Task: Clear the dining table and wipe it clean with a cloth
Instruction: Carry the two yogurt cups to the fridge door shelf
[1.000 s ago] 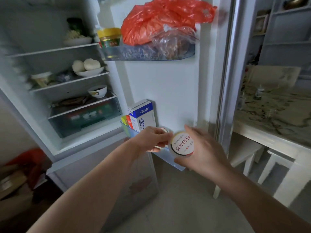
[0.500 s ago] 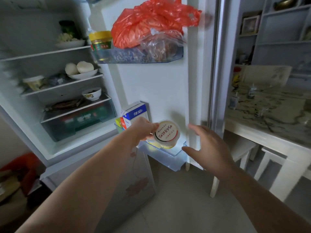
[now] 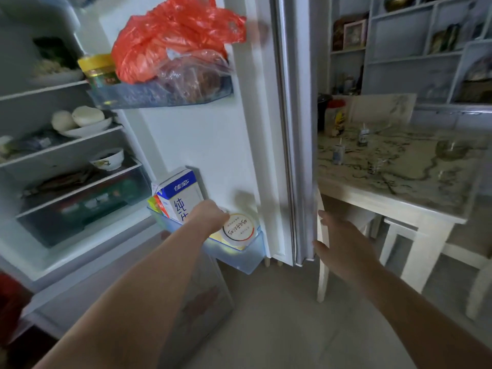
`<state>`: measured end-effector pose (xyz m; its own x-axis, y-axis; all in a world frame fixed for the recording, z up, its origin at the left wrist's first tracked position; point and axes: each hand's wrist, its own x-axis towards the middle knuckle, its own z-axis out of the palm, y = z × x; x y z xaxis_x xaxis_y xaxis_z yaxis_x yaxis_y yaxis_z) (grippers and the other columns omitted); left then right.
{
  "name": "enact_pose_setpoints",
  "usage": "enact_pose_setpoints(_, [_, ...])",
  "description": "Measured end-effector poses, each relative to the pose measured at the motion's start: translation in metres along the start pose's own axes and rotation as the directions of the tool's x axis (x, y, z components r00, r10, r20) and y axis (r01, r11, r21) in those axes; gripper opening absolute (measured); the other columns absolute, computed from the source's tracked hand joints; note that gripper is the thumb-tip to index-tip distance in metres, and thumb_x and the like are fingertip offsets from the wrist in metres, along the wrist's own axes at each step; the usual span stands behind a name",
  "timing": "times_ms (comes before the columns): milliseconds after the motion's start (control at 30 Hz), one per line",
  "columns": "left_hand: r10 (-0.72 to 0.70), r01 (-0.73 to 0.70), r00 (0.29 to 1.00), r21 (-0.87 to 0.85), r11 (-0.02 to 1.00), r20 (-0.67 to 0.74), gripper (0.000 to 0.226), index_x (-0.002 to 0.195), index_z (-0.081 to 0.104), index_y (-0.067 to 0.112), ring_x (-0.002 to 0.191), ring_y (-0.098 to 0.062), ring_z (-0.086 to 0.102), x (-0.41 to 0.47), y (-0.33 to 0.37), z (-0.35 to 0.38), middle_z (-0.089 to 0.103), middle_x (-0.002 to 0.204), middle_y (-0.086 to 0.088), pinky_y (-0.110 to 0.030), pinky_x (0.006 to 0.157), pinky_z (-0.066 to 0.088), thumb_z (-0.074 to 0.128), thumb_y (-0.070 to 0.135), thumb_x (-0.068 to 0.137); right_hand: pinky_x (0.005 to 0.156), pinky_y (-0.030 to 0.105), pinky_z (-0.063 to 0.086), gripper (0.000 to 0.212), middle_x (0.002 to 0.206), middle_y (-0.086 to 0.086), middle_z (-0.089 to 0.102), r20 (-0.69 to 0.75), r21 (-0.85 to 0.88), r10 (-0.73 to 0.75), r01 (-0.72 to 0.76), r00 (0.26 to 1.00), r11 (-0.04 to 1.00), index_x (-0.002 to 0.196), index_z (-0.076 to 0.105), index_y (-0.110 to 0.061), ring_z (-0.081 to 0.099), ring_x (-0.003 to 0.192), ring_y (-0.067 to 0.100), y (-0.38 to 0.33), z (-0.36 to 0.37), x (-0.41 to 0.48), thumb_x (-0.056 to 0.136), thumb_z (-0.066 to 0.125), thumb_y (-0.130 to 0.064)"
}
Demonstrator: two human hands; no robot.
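I stand at an open fridge. A round tub with a white printed lid (image 3: 238, 230) sits in the lower door bin (image 3: 239, 258), beside a blue and white milk carton (image 3: 178, 197). My left hand (image 3: 209, 215) grips the tub's left side from above. To the right of the door's edge (image 3: 302, 182), my right hand (image 3: 343, 243) hovers with fingers spread and holds nothing. The marble-topped dining table (image 3: 399, 193) stands at the right, with small bottles (image 3: 338, 153) and a jar (image 3: 334, 117) on it.
The upper door bin holds an orange plastic bag (image 3: 173, 41), a clear bag of food and a yellow-lidded jar (image 3: 98, 69). Fridge shelves (image 3: 66, 145) carry plates and bowls. White stools (image 3: 399, 235) stand under the table. Wall shelving (image 3: 415, 49) rises behind it.
My right hand passed the tub to my left hand and moved right, past the door's edge. My left hand lowered the tub into the lower door bin. The view shifted left.
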<state>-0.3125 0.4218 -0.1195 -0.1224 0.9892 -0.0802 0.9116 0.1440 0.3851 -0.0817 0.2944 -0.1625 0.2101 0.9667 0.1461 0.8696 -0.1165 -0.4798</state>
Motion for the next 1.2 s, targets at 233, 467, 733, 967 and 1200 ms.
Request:
enact_pose_setpoints(233, [-0.021,0.021,1.0,0.121,0.992,0.004,0.007,0.085,0.054,0.016,0.096,-0.027,0.061,0.001,0.004,0.013,0.064,0.103,-0.008,-0.029,0.073,0.046,0.056,0.022,0.089,0.103,0.036,0.035,0.081,0.151,0.007,0.027,0.14,0.025,-0.018,0.015,0.99,1.0,0.152,0.0,-0.016,0.031,0.137,0.025,0.0,0.008,0.006,0.093,0.053,-0.033])
enact_pose_setpoints(467, [0.006,0.0,1.0,0.225,0.974,-0.026,0.004,0.092,0.054,0.02,0.103,-0.027,0.06,0.004,0.003,0.028,0.064,0.111,-0.007,-0.032,0.078,0.043,0.049,0.02,0.091,0.109,0.038,0.031,0.086,0.156,0.006,0.019,0.091,0.069,-0.073,0.067,0.993,0.995,0.152,-0.005,-0.014,0.024,0.141,0.024,0.0,0.013,0.019,0.092,0.055,-0.031])
enact_pose_setpoints(733, [0.02,0.009,0.987,0.176,0.984,-0.161,0.019,0.086,0.07,0.019,0.085,-0.026,0.061,0.006,-0.007,0.033,0.068,0.092,-0.005,-0.032,0.074,0.05,0.055,0.03,0.089,0.111,0.039,0.03,0.091,0.157,0.005,0.013,0.033,0.123,-0.095,0.09,0.995,0.988,0.151,-0.005,-0.011,0.022,0.141,0.025,0.005,0.024,0.028,0.089,0.059,-0.03])
enact_pose_setpoints(967, [-0.042,0.044,0.938,-0.002,0.999,-0.345,0.02,0.091,0.067,0.02,0.091,-0.029,0.062,-0.005,-0.011,0.021,0.07,0.095,-0.005,-0.035,0.076,0.049,0.049,0.028,0.096,0.108,0.044,0.037,0.097,0.152,0.01,0.024,0.027,0.211,-0.06,0.053,0.998,0.976,0.151,-0.008,-0.012,0.034,0.135,0.028,0.011,0.032,0.042,0.086,0.064,-0.026])
enact_pose_setpoints(1200, [-0.063,0.01,0.9,-0.125,0.992,-0.431,0.02,0.102,0.069,0.021,0.091,-0.029,0.062,-0.034,-0.014,0.03,0.07,0.098,-0.005,-0.033,0.073,0.049,0.051,0.028,0.096,0.101,0.041,0.039,0.094,0.145,0.014,0.027,-0.034,0.274,-0.057,0.064,0.998,0.96,0.151,0.0,-0.007,0.036,0.129,0.032,0.011,0.04,0.042,0.081,0.063,-0.011])
